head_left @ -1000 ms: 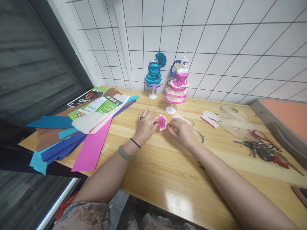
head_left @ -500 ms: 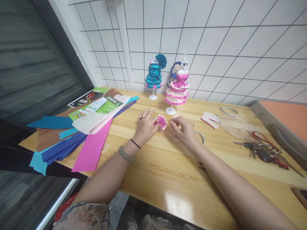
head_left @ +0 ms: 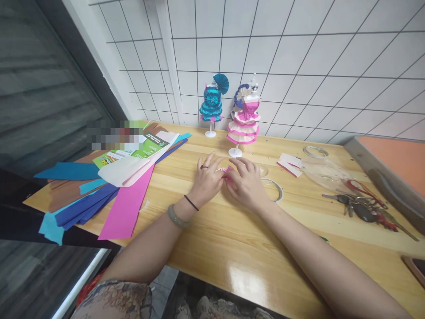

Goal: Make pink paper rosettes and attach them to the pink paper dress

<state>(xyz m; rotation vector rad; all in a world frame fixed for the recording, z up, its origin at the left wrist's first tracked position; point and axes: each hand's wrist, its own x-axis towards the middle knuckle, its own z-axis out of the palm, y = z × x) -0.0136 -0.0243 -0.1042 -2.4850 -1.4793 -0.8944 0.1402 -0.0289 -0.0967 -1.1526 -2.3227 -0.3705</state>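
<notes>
Between my two hands is a small pleated pink paper piece [head_left: 228,173] with a pale edge, mostly hidden by the fingers. My left hand [head_left: 208,177] pinches its left side between thumb and index finger, the other fingers raised. On its right side, my right hand [head_left: 245,180] closes thumb and fingertips on the same piece. Beyond the hands stands a small dress form in a pink and white ruffled paper dress [head_left: 244,126]. Left of it is another form in a teal paper dress [head_left: 211,105]. A tape roll [head_left: 280,191] lies just right of my right hand.
Coloured paper strips [head_left: 128,212] and a green printed packet [head_left: 146,148] cover the table's left side. To the right lie cut paper pieces [head_left: 289,164], another tape roll [head_left: 315,152], a clear bag [head_left: 325,173], keys [head_left: 363,212] and a grey-edged orange tray [head_left: 392,155].
My right hand has moved left to the pink pleated piece and taken hold of it beside my left hand. The piece is now more hidden. The view has shifted slightly.
</notes>
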